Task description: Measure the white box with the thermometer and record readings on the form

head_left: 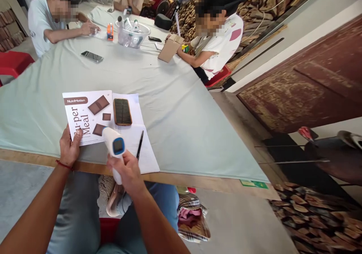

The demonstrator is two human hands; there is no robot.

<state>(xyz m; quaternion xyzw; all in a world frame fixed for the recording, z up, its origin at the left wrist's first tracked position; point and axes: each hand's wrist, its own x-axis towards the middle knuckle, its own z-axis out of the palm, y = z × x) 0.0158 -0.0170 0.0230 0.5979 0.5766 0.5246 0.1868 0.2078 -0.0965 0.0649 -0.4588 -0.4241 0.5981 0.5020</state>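
Note:
My right hand (127, 170) is wrapped round the handle of a white infrared thermometer (111, 135) with a blue-rimmed screen. Its front end points at the lower part of a printed sheet (87, 105) that shows brown chocolate pieces and the words "NutriMotion" and "Meal". My left hand (69, 144) pinches the near left corner of that sheet, thumb on top. Beside the sheet, a phone (122, 111) in an orange-edged case lies on white paper (148, 154). A black pen (140, 144) rests on the same paper, just right of the thermometer.
The table (181, 133) has a pale green cloth. Farther back are another phone (92, 56), a clear basin (132, 42) of bottles and an orange box (110, 32). A co-worker at the right holds a cardboard box (170, 49); other people sit at the far side.

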